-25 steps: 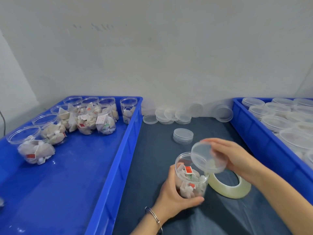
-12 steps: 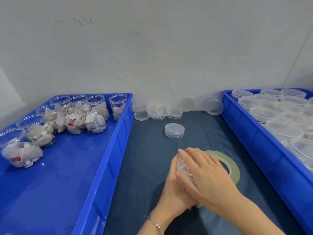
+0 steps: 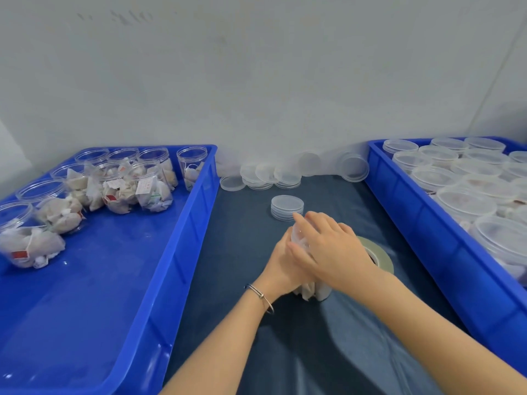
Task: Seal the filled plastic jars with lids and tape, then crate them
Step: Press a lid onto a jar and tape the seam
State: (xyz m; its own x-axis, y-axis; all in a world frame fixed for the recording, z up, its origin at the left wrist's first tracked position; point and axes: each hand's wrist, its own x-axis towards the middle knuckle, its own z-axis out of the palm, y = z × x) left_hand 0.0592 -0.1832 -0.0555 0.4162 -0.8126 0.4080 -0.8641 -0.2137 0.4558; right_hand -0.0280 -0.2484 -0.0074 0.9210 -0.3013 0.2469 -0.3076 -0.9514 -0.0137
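On the counter, jar: gripped by left hand, between the crates.
Lid: pressed down under right hand, fingers curled over it.
Left: taping with tape roll, crating.

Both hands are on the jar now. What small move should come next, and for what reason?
Probably press the lid fully down, then reach for the tape roll. The right hand covers the top of the jar while the left hand grips its side, and no tape shows on it yet; the roll lies just behind.
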